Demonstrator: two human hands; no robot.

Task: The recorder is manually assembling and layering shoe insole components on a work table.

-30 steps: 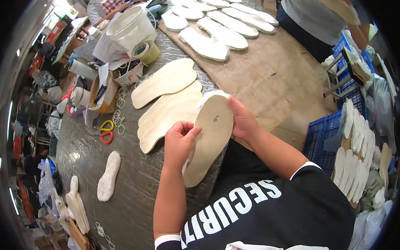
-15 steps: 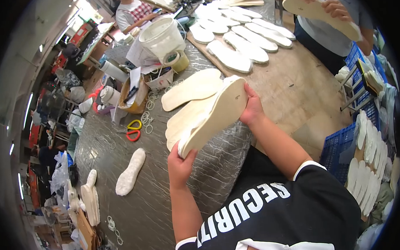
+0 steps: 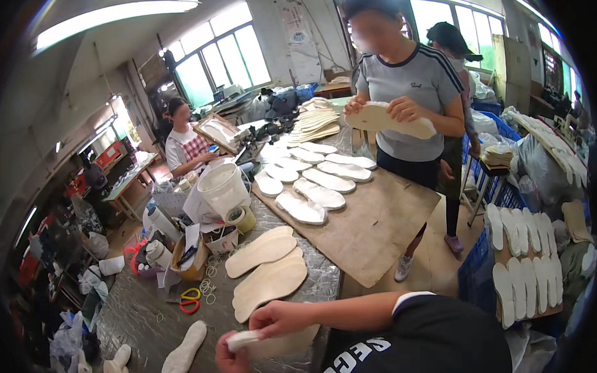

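A cream insole with a fluffy white edge [image 3: 291,343] is held low, close to my body. My left hand [image 3: 233,361] is closed on its left end, and my right hand [image 3: 280,318] pinches its upper edge next to the left one. Part of the insole falls behind my arm and shirt. Just beyond my hands, flat cream insoles [image 3: 272,286] lie overlapping on the dark table [image 3: 142,327]. To the left rests a single fluffy white insole [image 3: 184,350].
Red and yellow scissors [image 3: 189,301], rubber bands [image 3: 210,285], a tape roll [image 3: 240,218] and a white bucket [image 3: 221,186] stand at the left. White insoles cover part of a brown board [image 3: 372,233]. Across it, a person [image 3: 410,84] holds an insole [image 3: 385,121]. Blue crates [image 3: 475,266] are at right.
The view has tilted up, showing the room. The insole sits lower in the picture, and my right hand has shifted from its far end to beside my left hand.
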